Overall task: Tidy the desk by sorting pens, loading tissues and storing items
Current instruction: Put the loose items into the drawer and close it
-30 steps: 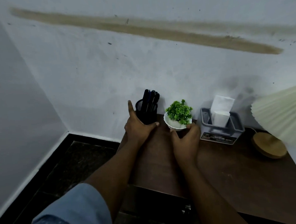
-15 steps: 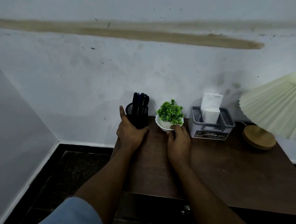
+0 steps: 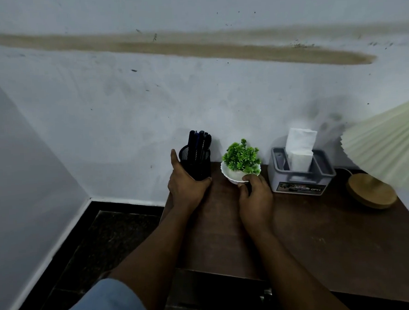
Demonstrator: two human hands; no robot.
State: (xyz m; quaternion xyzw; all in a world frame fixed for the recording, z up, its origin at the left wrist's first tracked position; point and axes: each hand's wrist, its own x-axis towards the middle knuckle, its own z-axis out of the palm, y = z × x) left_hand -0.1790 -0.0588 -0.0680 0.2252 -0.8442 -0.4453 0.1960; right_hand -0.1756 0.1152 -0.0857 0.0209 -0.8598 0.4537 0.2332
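The left hand [image 3: 187, 188] curls round the upright black mesh pen cup [image 3: 197, 166] at the brown wooden desk's [image 3: 323, 231] rear left corner, and the right hand [image 3: 255, 197] pinches the white plant pot [image 3: 232, 176] just beside it.

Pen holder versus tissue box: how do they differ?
The pen holder is black, round mesh; the tissue box is grey and rectangular. The pen holder carries dark pens; the tissue box holds a white tissue. The left hand grips the pen holder; the tissue box is unheld; the right hand holds the plant pot. Both stand on the desk.
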